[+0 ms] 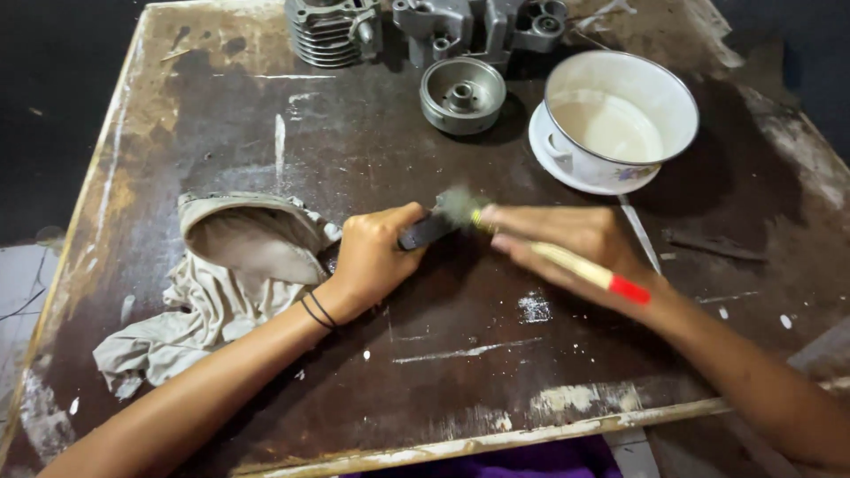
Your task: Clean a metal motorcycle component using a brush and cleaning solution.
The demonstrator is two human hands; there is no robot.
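Observation:
My left hand [372, 257] grips a small dark metal part [427, 231] and holds it just above the worn wooden table [354, 142]. My right hand [571, 243] holds a paintbrush [567, 261] with a yellow handle and a red end. The brush's bristles [458, 206] touch the dark part's far end and look blurred. Black bands circle my left wrist.
A crumpled beige rag [226, 283] lies left of my left hand. At the back stand a white enamel bowl [620, 119] of cloudy liquid on a saucer, a round metal flywheel [461, 94], a finned engine cylinder [332, 31] and a grey engine casing [478, 26].

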